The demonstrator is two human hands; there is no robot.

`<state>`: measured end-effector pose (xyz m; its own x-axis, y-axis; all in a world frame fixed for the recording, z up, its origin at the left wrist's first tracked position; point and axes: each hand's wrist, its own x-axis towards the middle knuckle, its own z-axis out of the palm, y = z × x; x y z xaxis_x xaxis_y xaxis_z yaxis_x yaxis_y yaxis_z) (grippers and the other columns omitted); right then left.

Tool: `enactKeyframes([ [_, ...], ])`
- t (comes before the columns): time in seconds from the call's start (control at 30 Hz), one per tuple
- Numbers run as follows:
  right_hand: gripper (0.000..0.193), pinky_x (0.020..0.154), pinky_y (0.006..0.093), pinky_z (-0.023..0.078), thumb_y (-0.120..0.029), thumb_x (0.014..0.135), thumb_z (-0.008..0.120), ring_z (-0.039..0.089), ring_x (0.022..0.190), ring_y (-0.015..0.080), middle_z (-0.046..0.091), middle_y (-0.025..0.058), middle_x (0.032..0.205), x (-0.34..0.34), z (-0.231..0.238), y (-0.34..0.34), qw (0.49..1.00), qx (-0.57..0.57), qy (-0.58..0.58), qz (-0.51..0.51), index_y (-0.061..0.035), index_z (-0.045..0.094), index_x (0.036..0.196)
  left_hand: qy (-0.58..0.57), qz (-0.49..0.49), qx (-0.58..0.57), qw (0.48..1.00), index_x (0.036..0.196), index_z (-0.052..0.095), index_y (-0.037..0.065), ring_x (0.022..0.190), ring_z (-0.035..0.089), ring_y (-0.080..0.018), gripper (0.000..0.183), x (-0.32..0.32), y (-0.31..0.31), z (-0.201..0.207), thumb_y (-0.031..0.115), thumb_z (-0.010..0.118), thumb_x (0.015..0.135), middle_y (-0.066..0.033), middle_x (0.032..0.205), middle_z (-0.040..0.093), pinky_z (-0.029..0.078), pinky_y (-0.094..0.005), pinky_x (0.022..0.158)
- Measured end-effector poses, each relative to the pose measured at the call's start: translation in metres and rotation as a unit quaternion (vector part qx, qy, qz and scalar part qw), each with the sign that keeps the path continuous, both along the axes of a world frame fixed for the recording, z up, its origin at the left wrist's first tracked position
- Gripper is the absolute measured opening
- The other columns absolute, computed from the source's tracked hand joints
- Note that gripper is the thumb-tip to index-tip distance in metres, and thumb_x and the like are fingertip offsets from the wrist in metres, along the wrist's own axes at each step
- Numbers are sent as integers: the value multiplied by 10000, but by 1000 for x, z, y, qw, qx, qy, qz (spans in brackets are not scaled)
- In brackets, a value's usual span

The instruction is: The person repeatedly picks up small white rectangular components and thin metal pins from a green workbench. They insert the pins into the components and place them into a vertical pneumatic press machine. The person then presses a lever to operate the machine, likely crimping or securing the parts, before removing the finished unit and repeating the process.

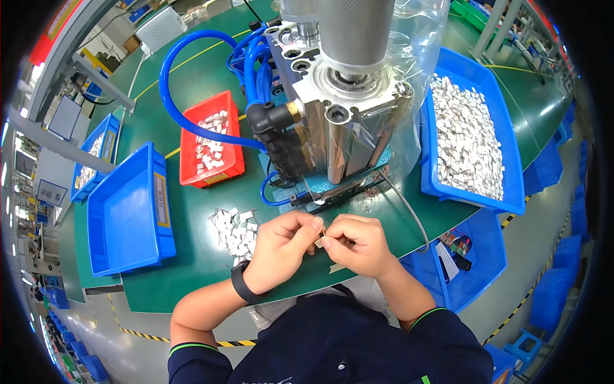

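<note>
Workshop floor and blue bins surround a green desk (182, 278), where a person in a dark, short-sleeved top works with both hands at the near edge. Fingers of the left hand (281, 243) and right hand (358, 243) meet, pinched narrow around a small pale piece (319, 243) at the near side of a metal machine (358, 96); the digits cover most of the piece, and its exact shape cannot be made out. At right, a large blue bin (474, 200) holds a deep heap of small white pieces (467, 141), while a red bin (220, 178) beyond the left hand carries a shallower scatter of similar ones. A loose pile (236, 232) lies on the desktop just beside the left hand, partly hidden by it. Farther left, a blue tray (125, 217) shows its smooth floor, and a smaller blue bin (102, 150) behind it, partly screened by a grey post, contains more white bits. Below the desk's right edge, an open blue container (483, 285) holds mixed objects too jumbled to identify. Clear plastic blurs the machine's right side, and the upper frame cuts off its cylinders.
</note>
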<state>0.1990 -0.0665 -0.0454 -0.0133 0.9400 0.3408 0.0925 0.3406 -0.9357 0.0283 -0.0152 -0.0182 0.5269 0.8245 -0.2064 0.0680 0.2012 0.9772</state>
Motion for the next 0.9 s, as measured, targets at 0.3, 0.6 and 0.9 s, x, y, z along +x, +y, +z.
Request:
enactKeyframes([
  [0.3,140,487,203,379,-97,877,661,492,568,28,571,10,698,1,-6,-2,998,-43,53,7,5,625,787,-56,-11,-3,998,1019,622,-27,699,547,-89,200,-7,-1,-3,131,507,976,-33,777,594,462,-240,653],
  [0.6,125,525,205,390,-80,883,643,497,616,21,570,-2,719,8,9,-2,992,-79,92,-37,12,625,801,60,-23,251,966,1001,630,-18,771,580,-108,138,-15,-6,-15,84,568,932,-81,896,615,460,-241,671],
  [0.9,120,511,186,366,-98,909,609,490,620,30,583,4,721,14,7,-3,951,-171,232,106,-5,622,833,-133,-67,-50,988,1195,554,-28,758,582,-113,264,-6,-5,-7,65,562,948,-51,956,612,490,-246,677],
])
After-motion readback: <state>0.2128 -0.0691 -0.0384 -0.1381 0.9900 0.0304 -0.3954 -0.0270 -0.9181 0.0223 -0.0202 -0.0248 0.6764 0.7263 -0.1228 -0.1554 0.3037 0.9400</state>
